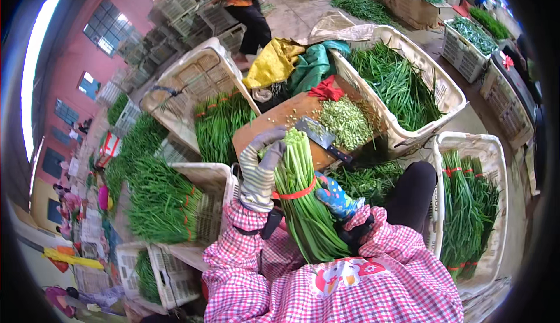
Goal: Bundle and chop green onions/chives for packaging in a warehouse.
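Observation:
A thick bundle of long green stalks with flat leaves [310, 218], bound by a red band [297, 191], leans across my lap, its pale cut ends up. My left hand [261, 165], in a striped, grey-tipped glove, is curved around the bundle's upper left side near those ends. My right hand [337, 194], in a blue dotted glove, lies against its right side by the band. Beyond, on a brown board [258, 137], rest a cleaver [321, 137], a heap of chopped stalk pieces [345, 122] and a red cloth [326, 90].
White plastic crates stand around: one with loose greens [389, 82] at upper right, one with banded bundles [466, 209] at right, others with bundles at left [221, 126]. Yellow [273, 63] and green [310, 67] sacks lie behind the board. A person [247, 12] is farther back.

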Available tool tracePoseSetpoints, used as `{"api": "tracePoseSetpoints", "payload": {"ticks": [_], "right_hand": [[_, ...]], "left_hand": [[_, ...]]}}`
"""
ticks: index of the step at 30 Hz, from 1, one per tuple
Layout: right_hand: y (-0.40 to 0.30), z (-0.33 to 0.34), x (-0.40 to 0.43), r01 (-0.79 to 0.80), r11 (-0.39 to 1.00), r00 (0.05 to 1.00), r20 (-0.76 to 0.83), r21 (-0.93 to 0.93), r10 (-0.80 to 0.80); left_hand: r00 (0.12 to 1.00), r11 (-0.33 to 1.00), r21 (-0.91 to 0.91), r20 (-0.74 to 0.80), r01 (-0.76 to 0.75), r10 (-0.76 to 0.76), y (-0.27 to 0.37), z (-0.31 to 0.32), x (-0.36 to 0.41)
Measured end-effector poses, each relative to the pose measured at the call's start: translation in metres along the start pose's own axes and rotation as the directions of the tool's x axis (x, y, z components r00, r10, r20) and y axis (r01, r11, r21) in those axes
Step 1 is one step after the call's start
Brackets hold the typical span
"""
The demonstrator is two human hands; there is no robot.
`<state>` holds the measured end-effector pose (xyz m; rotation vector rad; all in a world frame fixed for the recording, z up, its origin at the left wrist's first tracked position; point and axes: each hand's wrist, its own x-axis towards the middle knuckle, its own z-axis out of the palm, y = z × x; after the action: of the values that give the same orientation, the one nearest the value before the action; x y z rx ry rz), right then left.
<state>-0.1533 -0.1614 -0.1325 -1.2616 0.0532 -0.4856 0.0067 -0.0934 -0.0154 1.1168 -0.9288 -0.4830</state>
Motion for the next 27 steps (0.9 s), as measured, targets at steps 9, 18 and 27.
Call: {"api": "tracePoseSetpoints", "payload": {"ticks": [9,18,27], "right_hand": [[0.018,0.002,-0.017,-0.013,0.984,0.998,-0.05,0.178,0.022],[-0.005,-0.01,-0.034,-0.027,0.866,0.981,-0.179,-0.499,-0.073],[-0.103,-0.009,-0.009,0.092,0.347,0.887,-0.082,-0.933,-0.455]], "left_hand": [[0.941,0.915,-0.387,-0.253,0.112,-0.222,-0.001,-0.05,0.028],[0.766,0.319,-0.699,0.549,0.64,-0.334,-0.151,0.005,-0.086],[0.768,0.22,-0.797,0.406,0.563,-0.495,-0.093,-0.001,-0.105]]}}
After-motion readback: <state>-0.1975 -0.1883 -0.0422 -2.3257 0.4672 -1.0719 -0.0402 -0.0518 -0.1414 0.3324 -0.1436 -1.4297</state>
